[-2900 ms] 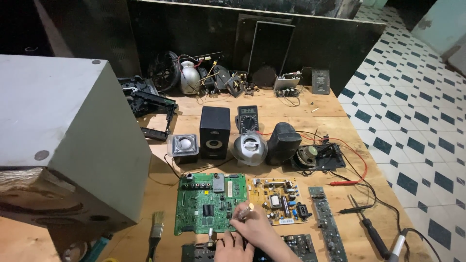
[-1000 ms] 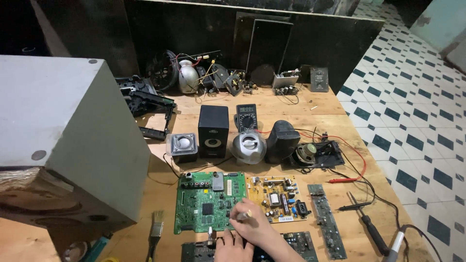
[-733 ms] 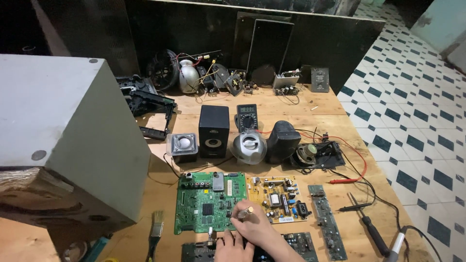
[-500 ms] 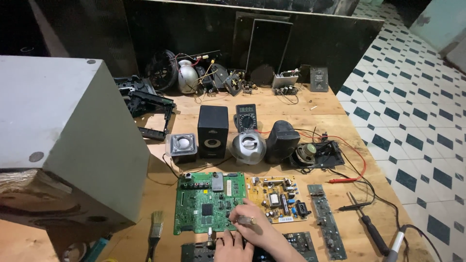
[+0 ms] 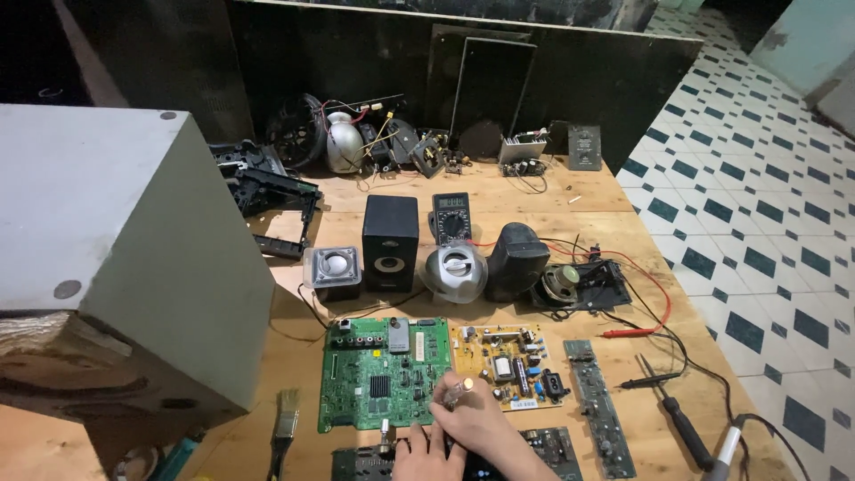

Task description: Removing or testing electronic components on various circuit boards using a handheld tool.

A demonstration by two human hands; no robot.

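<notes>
My right hand (image 5: 481, 423) is at the bottom edge, its fingertips pinched on a small pale, shiny part (image 5: 460, 387) held over the corner of the green circuit board (image 5: 383, 374). My left hand (image 5: 420, 454) lies just left of it, partly cut off by the frame. Its fingers rest flat on a dark circuit board (image 5: 552, 444) at the table's front. A yellow power board (image 5: 508, 361) sits just right of the green one, close to my right hand.
A big grey box (image 5: 125, 240) fills the left. Behind the boards stand a silver cube speaker (image 5: 331, 267), a black speaker (image 5: 389, 240), a multimeter (image 5: 451, 214), a round silver speaker (image 5: 454, 272) and a black rounded speaker (image 5: 517, 258). A strip board (image 5: 601, 405), screwdriver (image 5: 686, 429) and paintbrush (image 5: 283, 432) lie near the front.
My right hand has shifted slightly over the green board's corner, still pinching the small part. Everything else on the table is as before.
</notes>
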